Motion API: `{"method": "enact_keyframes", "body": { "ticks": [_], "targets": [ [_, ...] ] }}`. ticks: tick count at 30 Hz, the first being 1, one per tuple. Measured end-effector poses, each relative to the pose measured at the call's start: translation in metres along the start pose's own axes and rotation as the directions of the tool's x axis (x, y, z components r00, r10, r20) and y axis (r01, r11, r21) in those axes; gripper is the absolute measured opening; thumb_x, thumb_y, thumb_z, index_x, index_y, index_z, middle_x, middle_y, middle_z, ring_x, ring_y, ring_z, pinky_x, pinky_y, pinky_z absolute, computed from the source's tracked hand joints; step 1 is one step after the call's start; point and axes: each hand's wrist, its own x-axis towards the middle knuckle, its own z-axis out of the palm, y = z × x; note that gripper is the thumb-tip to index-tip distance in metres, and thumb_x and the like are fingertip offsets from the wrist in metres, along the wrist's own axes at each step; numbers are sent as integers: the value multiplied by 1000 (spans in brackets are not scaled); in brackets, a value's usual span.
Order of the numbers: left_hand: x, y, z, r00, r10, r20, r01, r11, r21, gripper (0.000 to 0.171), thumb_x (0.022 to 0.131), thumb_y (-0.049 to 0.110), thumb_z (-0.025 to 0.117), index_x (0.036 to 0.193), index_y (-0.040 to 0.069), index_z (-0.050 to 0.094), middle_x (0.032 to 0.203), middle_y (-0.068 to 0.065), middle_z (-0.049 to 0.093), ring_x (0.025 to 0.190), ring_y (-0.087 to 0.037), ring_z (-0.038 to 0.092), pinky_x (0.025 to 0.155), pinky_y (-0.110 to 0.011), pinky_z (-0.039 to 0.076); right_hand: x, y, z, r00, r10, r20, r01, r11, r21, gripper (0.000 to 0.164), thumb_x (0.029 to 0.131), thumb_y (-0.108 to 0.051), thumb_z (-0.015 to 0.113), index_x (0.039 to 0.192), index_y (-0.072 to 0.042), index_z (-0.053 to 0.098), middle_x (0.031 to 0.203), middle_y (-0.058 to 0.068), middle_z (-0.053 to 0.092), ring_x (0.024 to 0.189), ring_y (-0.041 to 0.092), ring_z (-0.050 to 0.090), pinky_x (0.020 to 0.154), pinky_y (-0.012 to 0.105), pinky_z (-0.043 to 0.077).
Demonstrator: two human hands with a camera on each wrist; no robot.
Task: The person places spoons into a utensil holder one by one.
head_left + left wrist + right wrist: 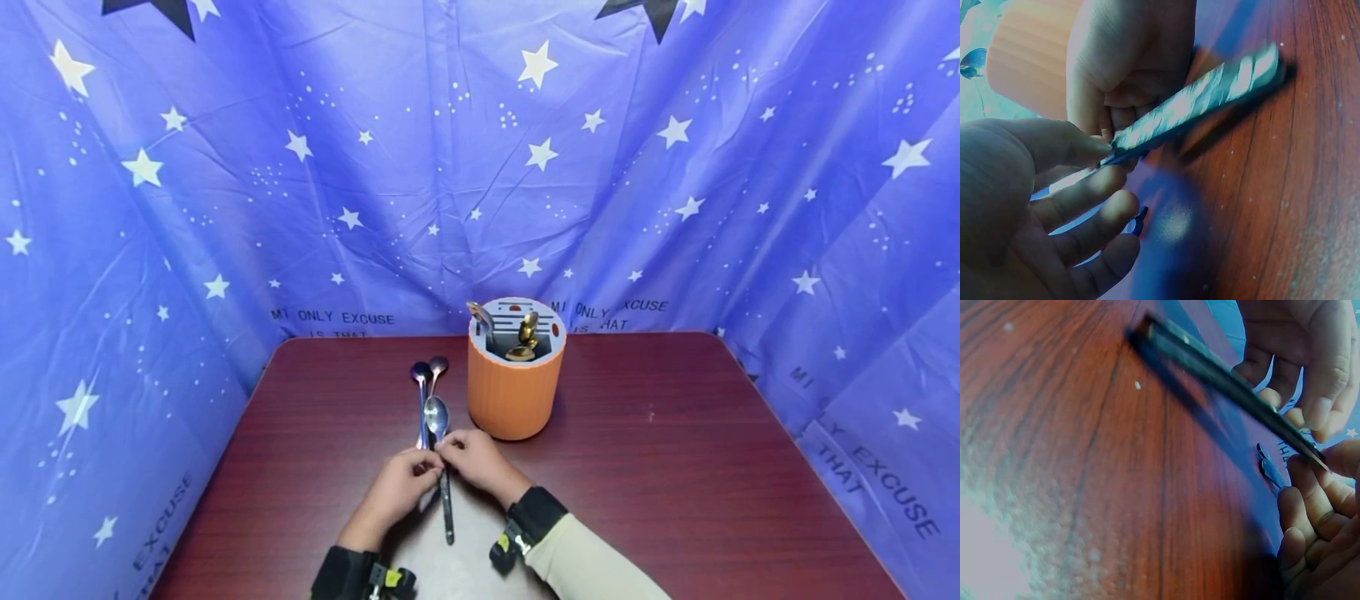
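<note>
Between my two hands is a spoon with a shiny silver bowl (436, 414) and a dark, mottled handle (447, 508), its bowl pointing away from me. My left hand (401, 483) pinches it between thumb and forefinger near the neck, the other fingers loosely bent in the left wrist view. From the other side, my right hand (483, 458) pinches the neck with thumb and fingertips. In the right wrist view the handle (1229, 384) slants above the tabletop, casting a shadow. Just beyond my hands lie a bluish spoon (421, 372) and a smaller spoon (438, 364), their handles partly hidden.
An orange ribbed utensil holder (513, 404) with a grey slotted top stands beyond my right hand. Gold spoons (528, 327) and a silver utensil (483, 318) stick out of it. The dark red wooden table (675, 467) ends at a blue star-print curtain (420, 167).
</note>
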Motion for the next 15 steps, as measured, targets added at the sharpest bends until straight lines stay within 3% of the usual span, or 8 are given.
{"method": "enact_keyframes", "body": {
  "ticks": [7, 15],
  "targets": [
    [-2, -2, 0, 991, -29, 127, 37, 998, -55, 6, 92, 10, 69, 86, 9, 69, 84, 4, 67, 77, -5, 56, 72, -24, 46, 0, -1, -3, 999, 33, -7, -32, 999, 41, 17, 94, -25, 67, 94, -10, 77, 84, -5, 71, 74, 4, 58, 69, 22, 47],
    [-1, -2, 0, 978, -62, 201, 71, 997, -39, 16, 95, 30, 70, 92, 14, 72, 89, 4, 69, 81, -10, 59, 74, -28, 47, 0, -13, -14, 994, 106, -2, -104, 979, 173, 18, 96, -27, 66, 100, -10, 73, 73, -5, 62, 45, 10, 48, 41, 27, 44]
  ]
}}
